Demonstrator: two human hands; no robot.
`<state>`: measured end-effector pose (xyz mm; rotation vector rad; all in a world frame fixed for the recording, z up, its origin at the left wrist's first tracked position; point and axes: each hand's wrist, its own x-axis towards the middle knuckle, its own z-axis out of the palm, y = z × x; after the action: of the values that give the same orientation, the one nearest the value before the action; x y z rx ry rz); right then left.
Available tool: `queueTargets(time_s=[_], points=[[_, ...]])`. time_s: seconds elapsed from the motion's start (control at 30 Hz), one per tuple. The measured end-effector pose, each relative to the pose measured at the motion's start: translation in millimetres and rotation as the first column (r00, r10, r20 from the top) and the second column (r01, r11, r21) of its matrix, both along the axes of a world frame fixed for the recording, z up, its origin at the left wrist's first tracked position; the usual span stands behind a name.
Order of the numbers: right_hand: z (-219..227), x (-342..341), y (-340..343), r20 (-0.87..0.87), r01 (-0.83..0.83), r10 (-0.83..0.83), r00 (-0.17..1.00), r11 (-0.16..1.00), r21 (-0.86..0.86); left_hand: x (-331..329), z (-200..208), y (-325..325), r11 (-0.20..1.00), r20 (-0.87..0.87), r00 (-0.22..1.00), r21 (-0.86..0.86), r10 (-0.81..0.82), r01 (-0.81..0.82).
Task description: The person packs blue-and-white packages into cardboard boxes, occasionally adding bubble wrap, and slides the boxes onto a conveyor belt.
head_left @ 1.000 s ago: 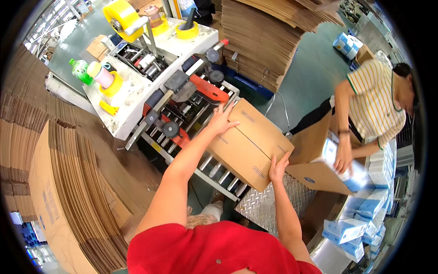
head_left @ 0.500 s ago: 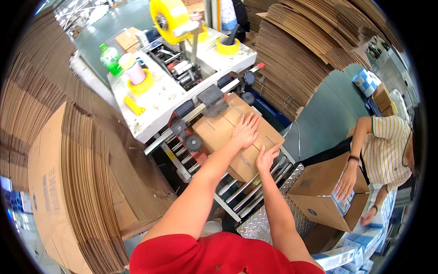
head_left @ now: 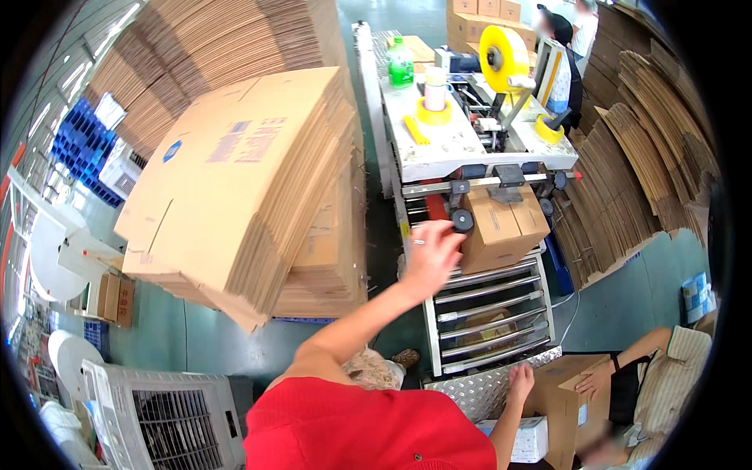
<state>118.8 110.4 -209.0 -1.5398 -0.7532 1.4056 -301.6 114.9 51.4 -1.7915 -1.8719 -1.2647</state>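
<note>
Item: sealed brown corrugated cardboard box (head_left: 501,227), sitting on the steel roller conveyor (head_left: 489,309), just ahead of our fingers. Our left hand (head_left: 429,254) is resting spread and empty against its near-left face. We are judging it stiff, moderately light, best gripped at opposite side faces. Our right hand (head_left: 520,384) is pressing loosely open on the ribbed metal plate (head_left: 478,392).

Rollers (head_left: 489,313) bare below box (head_left: 501,227); cardboard stack (head_left: 243,188) crowds left.

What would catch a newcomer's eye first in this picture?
Probably the tall leaning stack of flat cardboard filling the left side. Next, the big yellow tape roll atop the sealing machine at upper centre, with a brown box on the rollers below it and the person's left hand beside that box.
</note>
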Motion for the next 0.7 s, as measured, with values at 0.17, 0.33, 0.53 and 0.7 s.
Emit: queueTargets(time_s=[0.17,0.33,0.53,0.7], points=[[-12,79,-123,0.025,0.129,-0.126,0.992,0.970,-0.206,-68,100,-158,0.924,-0.340,0.865,0.240,0.368,-0.299],[-10,105,-166,-0.022,0.148,-0.157,0.987,0.962,-0.231,-148,165,-276,0.855,-0.511,0.764,-0.102,0.394,-0.509],[56,91,-144,-0.005,0.081,-0.081,0.997,0.997,-0.005,-175,154,-287,0.856,-0.406,0.871,-0.307,0.277,-0.415],[85,80,-149,-0.104,0.054,-0.043,0.994,0.993,0.103,-165,119,-303,0.900,-0.481,0.835,-0.185,0.267,-0.394]])
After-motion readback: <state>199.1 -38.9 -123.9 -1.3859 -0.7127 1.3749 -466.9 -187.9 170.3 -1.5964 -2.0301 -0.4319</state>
